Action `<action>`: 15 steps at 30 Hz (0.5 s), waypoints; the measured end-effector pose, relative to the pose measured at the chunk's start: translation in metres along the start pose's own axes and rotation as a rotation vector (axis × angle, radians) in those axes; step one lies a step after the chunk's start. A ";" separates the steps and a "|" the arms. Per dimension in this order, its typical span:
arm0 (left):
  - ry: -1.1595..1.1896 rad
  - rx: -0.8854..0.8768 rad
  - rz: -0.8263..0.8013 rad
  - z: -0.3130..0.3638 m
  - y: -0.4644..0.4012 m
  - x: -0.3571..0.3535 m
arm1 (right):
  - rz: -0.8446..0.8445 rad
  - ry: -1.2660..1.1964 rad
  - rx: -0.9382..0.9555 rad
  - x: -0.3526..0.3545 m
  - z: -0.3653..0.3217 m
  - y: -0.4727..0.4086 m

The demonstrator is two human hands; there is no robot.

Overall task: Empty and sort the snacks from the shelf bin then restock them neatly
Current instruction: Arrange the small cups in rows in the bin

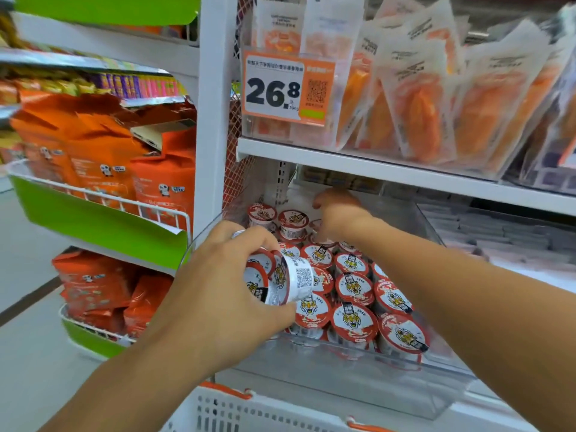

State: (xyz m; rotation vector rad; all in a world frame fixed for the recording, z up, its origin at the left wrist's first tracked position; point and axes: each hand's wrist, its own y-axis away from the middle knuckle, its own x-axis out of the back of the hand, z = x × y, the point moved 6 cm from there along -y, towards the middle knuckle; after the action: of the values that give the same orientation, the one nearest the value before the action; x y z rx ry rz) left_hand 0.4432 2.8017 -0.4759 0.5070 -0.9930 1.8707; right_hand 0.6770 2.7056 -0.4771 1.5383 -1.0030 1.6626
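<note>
Head view looks down into a clear plastic shelf bin (pixel 358 374) packed with small round snack cups (pixel 353 321), each sealed with a red-and-white lid showing a tiger face. They sit lids-up in close rows across the bin, from the front wall back toward 12 o'clock, where two cups (pixel 293 221) stand higher near the rear.

At about 9 o'clock from the rows, the left hand (pixel 218 291) has its fingers and thumb curled round a cluster of cups (pixel 291 283); its grip is closed on them, and the foremost one is tilted on its side, so its white band with a QR code faces the camera. How many it holds cannot be told. The right hand (pixel 338 213) reaches deep toward 12 o'clock under the upper shelf, fingers bent down over the rear cups; whether its grip has hold of one is hidden.

Above the bin, a white shelf (pixel 405 173) carries orange snack pouches (pixel 417 98) behind a price tag (pixel 286 87) reading 26.8. At 9 o'clock, wire racks (pixel 103 198) hold orange bags (pixel 103 157). At 6 o'clock sits a white basket (pixel 249 413) with orange trim.
</note>
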 end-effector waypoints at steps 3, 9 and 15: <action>-0.016 0.025 -0.001 -0.004 0.002 0.000 | -0.018 -0.015 0.001 0.003 0.004 0.004; 0.000 0.061 -0.006 -0.007 0.004 -0.005 | 0.047 -0.072 -0.025 0.003 0.014 0.015; 0.009 0.094 0.075 -0.004 0.005 -0.005 | -0.075 -0.431 0.011 0.036 0.000 0.066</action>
State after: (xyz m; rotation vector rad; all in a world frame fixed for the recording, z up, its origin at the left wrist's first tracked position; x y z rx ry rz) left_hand 0.4413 2.8013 -0.4840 0.5222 -0.9329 1.9921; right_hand 0.6166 2.6722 -0.4482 1.9658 -1.1345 1.3127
